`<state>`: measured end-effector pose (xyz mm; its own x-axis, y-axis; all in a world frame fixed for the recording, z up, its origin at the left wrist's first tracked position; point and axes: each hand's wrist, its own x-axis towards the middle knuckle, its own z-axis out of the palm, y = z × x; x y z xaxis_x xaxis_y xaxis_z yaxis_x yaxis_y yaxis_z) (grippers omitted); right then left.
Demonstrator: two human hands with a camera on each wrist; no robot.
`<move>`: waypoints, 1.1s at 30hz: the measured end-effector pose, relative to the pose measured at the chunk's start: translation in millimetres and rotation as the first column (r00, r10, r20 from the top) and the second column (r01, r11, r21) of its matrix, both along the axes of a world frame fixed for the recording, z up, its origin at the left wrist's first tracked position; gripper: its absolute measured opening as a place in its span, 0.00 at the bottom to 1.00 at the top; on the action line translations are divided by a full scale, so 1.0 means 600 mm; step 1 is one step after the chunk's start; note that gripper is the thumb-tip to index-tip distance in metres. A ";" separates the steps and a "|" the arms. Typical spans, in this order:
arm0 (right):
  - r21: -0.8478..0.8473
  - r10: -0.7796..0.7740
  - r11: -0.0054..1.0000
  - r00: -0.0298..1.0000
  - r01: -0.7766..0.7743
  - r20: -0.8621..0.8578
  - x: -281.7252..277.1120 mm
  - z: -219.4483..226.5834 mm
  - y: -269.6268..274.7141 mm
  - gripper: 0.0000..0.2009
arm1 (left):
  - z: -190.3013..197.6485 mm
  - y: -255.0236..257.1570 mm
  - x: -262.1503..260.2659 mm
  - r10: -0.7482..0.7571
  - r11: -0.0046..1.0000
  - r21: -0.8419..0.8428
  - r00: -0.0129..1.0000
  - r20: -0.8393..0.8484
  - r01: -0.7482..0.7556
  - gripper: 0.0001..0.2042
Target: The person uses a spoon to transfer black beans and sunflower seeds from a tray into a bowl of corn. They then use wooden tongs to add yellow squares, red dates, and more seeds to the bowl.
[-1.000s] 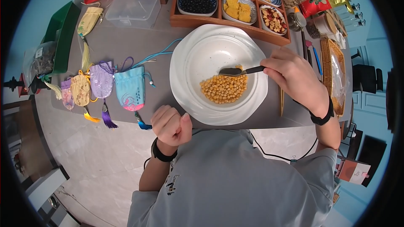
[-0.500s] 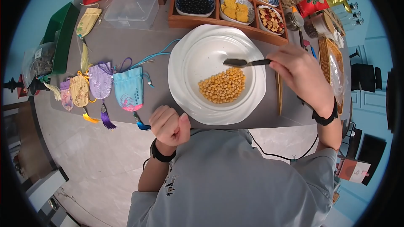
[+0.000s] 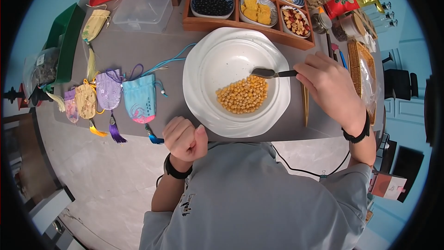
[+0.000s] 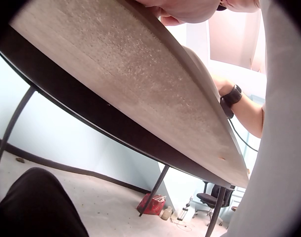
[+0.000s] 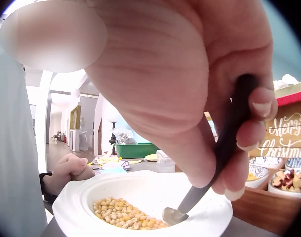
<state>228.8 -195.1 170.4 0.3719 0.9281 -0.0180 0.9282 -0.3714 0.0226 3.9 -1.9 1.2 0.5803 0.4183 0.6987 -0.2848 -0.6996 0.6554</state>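
Right-hand fingers (image 5: 250,134) pinch a slim black-handled spoon (image 3: 267,72) (bowl shiny) near plump golden kernels (image 3: 242,96).

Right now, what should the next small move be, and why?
Probably dip the spoon into the yellow kernels in the white bowl: its scooping end looks empty, near the pile's upper edge in the head view, and the right grip holds it.

White script (image 5: 284,130) "Merry Christma…", cut by frame edge, on wooden panel (image 5: 294,140); blue pouch's (image 3: 139,97) characters illegible.
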 end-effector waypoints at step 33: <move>0.160 -0.135 0.979 0.990 0.128 0.035 -0.030 0.034 -0.026 0.06 | -0.004 0.003 -0.003 -0.003 0.999 0.035 1.000 0.011 0.003 0.20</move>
<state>210.6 -210.9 190.7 0.4881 0.8610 0.1432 0.8703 -0.4925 -0.0049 2.1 -0.2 -1.1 0.5739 0.3917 0.7191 -0.2937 -0.7212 0.6273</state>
